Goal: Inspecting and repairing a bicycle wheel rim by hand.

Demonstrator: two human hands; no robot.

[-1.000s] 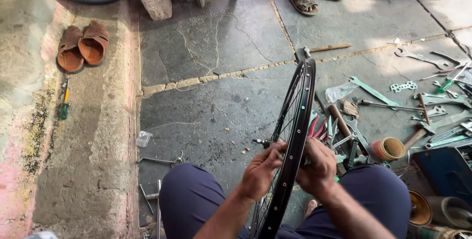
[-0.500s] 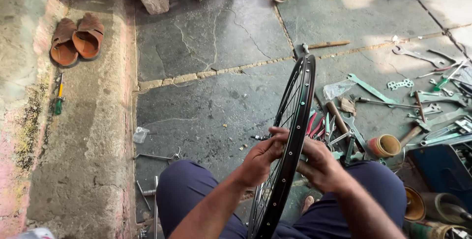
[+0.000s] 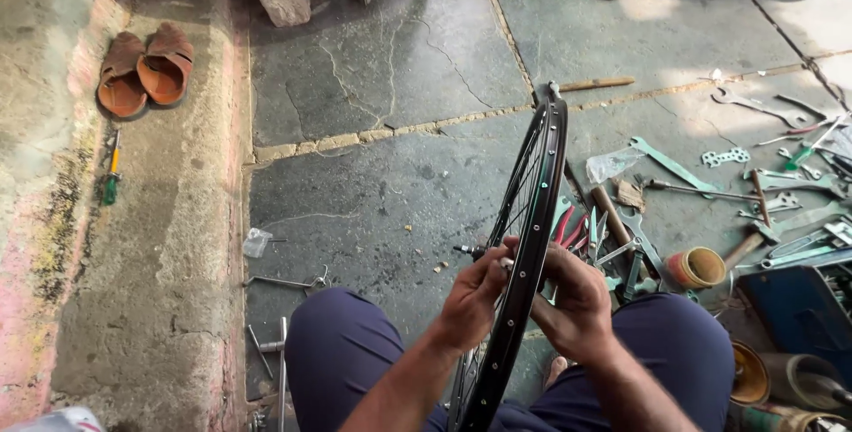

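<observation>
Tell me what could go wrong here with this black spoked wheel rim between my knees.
The black spoked wheel rim stands on edge, steadied only by the left hand and right hand, so it could tip onto the scattered metal spanners. Fingers working among the spokes might get pinched.

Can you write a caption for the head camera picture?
Both hands, left hand and right hand, grip an upright black bicycle rim beside scattered tools.

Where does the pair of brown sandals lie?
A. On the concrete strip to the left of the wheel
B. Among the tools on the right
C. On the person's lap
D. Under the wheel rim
A: the brown sandals lie on the concrete strip, far left of the wheel rim.
</observation>
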